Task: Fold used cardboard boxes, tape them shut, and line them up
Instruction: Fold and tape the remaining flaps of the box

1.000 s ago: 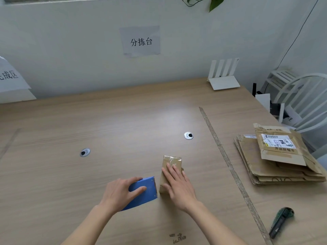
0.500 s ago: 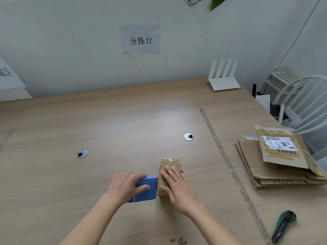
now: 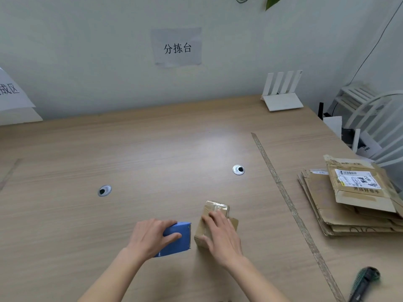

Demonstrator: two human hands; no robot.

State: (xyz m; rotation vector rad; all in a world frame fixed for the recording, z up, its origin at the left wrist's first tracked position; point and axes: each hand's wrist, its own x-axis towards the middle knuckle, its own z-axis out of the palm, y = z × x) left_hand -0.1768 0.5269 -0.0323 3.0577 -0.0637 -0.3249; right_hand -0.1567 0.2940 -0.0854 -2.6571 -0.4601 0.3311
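Observation:
A small brown cardboard box (image 3: 214, 211) with glossy tape across its top lies on the wooden table (image 3: 165, 153), near the front middle. My right hand (image 3: 220, 234) presses flat on its top, fingers straight. A blue tape dispenser (image 3: 180, 238) sits just left of the box, its toothed edge a small gap from the box's left side. My left hand (image 3: 152, 237) grips the dispenser from the left, fingers curled over its top.
A stack of flattened cardboard boxes (image 3: 353, 197) lies at the right edge. A green utility knife (image 3: 364, 282) lies at the front right. A tape strip (image 3: 287, 203) runs across the table. A white router (image 3: 282, 94) stands at the back; white chairs (image 3: 377, 118) beyond.
The dispenser's toothed edge was against the box's left side half a second ago; now it has drawn a little to the left. My right hand stays on the box.

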